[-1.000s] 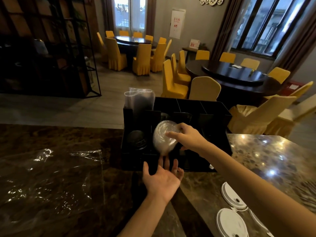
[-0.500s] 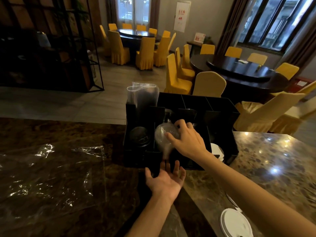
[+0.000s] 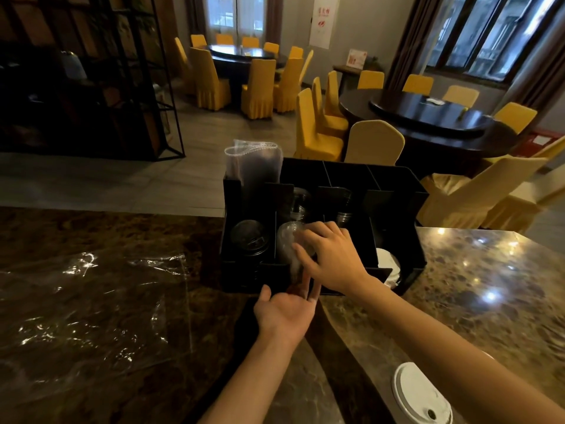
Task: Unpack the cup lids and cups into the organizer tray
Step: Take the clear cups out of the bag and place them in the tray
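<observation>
Black organizer tray [image 3: 397, 191] sits on a dark marble counter [image 3: 489, 286], divided into compartments. Right hand [image 3: 331, 258] over the tray's front-middle slot, fingers curled onto a stack of clear dome lids [image 3: 289, 246] — gripping it, lids part-way down in the slot. Left hand [image 3: 286, 310] just in front of the tray, palm up, fingers spread and empty, tips touching the tray's front wall beneath the lids. In the tray's front-left slot: a stack of dark flat lids [image 3: 249, 237]. Back-left corner: plastic-wrapped sleeve [image 3: 253, 166] standing upright. Front-right slot: white lids [image 3: 386, 264]. Left of the tray — loose clear wrap [image 3: 91, 301] flat on the counter. Another white lid [image 3: 420, 396] near the counter's front edge.
</observation>
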Demonstrator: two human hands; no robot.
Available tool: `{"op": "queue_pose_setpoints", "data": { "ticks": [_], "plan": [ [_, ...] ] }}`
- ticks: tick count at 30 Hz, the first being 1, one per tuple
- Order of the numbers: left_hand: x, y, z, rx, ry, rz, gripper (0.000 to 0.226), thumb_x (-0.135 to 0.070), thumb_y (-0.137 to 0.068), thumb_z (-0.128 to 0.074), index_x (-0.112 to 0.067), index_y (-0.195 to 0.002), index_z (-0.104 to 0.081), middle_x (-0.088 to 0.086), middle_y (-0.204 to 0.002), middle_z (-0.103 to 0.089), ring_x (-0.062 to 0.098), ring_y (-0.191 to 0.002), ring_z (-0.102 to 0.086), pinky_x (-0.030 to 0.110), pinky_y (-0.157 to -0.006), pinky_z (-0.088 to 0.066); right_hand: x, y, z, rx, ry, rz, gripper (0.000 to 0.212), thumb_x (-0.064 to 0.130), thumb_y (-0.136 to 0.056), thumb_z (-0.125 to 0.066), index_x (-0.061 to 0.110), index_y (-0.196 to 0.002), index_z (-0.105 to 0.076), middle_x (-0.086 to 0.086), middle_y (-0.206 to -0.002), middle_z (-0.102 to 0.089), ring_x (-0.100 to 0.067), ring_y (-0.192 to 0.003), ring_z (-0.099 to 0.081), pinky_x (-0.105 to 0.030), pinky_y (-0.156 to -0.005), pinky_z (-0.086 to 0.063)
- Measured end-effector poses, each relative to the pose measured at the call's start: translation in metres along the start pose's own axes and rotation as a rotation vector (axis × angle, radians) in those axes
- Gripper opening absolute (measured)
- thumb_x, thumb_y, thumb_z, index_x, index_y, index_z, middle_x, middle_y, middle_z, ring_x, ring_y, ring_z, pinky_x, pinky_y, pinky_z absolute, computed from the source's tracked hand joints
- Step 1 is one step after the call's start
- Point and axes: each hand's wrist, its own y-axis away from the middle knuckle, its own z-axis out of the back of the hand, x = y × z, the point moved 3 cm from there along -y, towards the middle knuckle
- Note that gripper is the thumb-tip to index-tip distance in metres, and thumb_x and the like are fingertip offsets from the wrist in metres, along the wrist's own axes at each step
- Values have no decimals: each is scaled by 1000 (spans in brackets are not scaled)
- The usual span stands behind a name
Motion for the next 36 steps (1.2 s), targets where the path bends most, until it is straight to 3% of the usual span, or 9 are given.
{"op": "queue_pose_setpoints", "data": {
  "ticks": [4, 7, 13, 23, 27, 30, 33, 35, 36],
  "plan": [
    [0, 0, 2, -42, -38, -9, 63, -50, -107, -26, -6, -149, -41, 25, -145, -50, 38, -138, -46, 54, -111, -32, -1, 1, 1, 10, -6, 5, 40, 51, -101, -46, 24, -122, -68, 3, -121, -68, -22, -109, -60, -39, -89, -47],
    [2, 1, 6, -119, -89, -9, 59, -48, -107, -30, -12, -153, -38, 22, -152, -38, 36, -145, -34, 50, -105, -36, -2, 2, 0, 14, -16, 14, 41, 50, -102, -47, 22, -123, -69, 1, -122, -68, -22, -107, -61, -36, -88, -48],
    [-8, 1, 15, -169, -227, -61, 62, -43, -108, -27, -5, -157, -28, 22, -160, -33, 34, -150, -29, 46, -123, -21, 0, 10, -1, 8, -39, -12, 43, 48, -101, -46, 22, -125, -70, 0, -121, -66, -22, -107, -63, -38, -91, -47],
    [-9, 12, 20, -63, -346, -73, 65, -46, -107, -25, -3, -155, -30, 20, -160, -35, 34, -150, -31, 49, -122, -22, 3, 18, -2, 115, 24, -18, 47, 45, -99, -49, 25, -139, -61, 0, -131, -63, -25, -120, -60, -41, -100, -46],
    [-19, 24, 24, 27, -732, -115, 54, -40, -109, -31, -9, -152, -41, 12, -156, -44, 31, -139, -45, 49, -108, -37, 5, 21, 0, 165, 29, -13, 57, 44, -98, -51, 25, -152, -49, -1, -148, -55, -27, -136, -50, -43, -106, -45],
    [-27, 40, 18, 111, -1247, -257, 34, -39, -108, -35, -32, -135, -56, -6, -151, -48, 11, -124, -54, 32, -94, -51, 7, 27, 7, 152, -6, -13, 62, 41, -99, -54, 26, -158, -40, -3, -159, -45, -27, -146, -42, -44, -110, -45],
    [-35, 54, 8, 233, -1703, -446, 38, -39, -107, -40, -43, -145, -43, -21, -153, -38, -3, -139, -38, 14, -105, -36, 9, 37, 18, 110, -55, -24, 65, 39, -100, -55, 26, -160, -35, -5, -166, -36, -28, -151, -36, -47, -114, -45],
    [-38, 63, 0, 334, -1995, -621, 46, -44, -106, -43, -49, -149, -31, -29, -157, -27, -23, -139, -21, 1, -106, -20, 11, 47, 26, 72, -82, -40, 64, 42, -101, -53, 27, -160, -36, -5, -167, -33, -27, -152, -34, -48, -114, -44],
    [-38, 67, -4, 385, -2123, -694, 49, -47, -105, -43, -50, -151, -27, -31, -159, -21, -26, -139, -14, 2, -110, -15, 11, 53, 31, 51, -87, -47, 63, 44, -101, -52, 27, -160, -37, -4, -168, -33, -27, -152, -34, -47, -114, -44]
  ]
}}
